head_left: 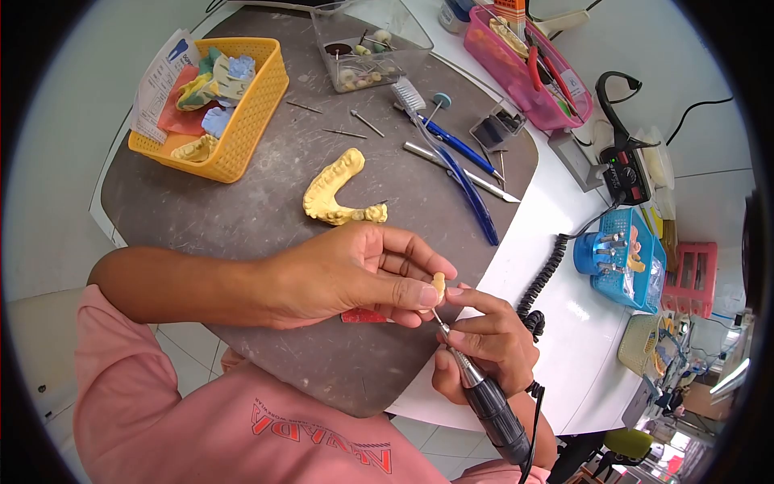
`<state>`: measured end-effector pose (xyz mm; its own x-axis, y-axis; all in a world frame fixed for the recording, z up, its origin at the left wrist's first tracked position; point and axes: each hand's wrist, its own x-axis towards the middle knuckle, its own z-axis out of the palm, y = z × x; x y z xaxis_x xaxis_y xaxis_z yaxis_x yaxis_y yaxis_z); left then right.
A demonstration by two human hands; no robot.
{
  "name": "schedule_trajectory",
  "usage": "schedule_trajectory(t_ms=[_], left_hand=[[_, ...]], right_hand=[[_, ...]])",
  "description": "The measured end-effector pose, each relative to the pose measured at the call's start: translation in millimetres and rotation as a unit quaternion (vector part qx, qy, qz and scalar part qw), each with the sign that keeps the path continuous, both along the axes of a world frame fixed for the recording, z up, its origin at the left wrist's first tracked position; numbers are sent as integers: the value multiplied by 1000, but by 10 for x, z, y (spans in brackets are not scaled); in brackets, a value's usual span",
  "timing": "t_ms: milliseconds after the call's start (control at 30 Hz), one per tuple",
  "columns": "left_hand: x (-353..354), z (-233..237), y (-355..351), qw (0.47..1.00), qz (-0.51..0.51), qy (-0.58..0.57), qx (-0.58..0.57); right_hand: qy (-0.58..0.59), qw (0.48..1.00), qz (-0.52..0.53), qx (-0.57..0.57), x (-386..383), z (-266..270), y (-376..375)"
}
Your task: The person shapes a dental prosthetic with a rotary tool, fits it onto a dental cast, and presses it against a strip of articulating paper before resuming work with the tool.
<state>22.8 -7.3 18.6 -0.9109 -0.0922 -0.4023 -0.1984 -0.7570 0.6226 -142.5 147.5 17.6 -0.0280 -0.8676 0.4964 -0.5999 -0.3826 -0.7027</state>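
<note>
My left hand (371, 278) pinches a small yellowish tooth-shaped piece (439, 282) between thumb and fingers. My right hand (496, 343) is wrapped round a black and silver rotary handpiece (493, 407), its thin bit pointing up at the underside of the piece. The fingertips of both hands come close together there. Just beyond my left hand, a yellow plaster dental model (326, 192) in a horseshoe shape lies on the grey-brown mat (242, 218). A red object (364, 315) shows partly under my left hand.
An orange basket (262, 109) with casts and papers stands at the back left. Loose burs, a blue-handled toothbrush (463, 185) and a craft knife (463, 172) lie ahead. A coiled black cord (548, 274) runs along the right, near a blue basket (621, 282).
</note>
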Motion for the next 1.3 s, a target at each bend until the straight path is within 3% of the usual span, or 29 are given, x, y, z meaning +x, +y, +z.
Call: schedule_trajectory(t_ms=[1300], left_hand=[[-3,5,-6,1000,1,3,13]], right_hand=[[5,1000,0,-9,-7,21,-8]])
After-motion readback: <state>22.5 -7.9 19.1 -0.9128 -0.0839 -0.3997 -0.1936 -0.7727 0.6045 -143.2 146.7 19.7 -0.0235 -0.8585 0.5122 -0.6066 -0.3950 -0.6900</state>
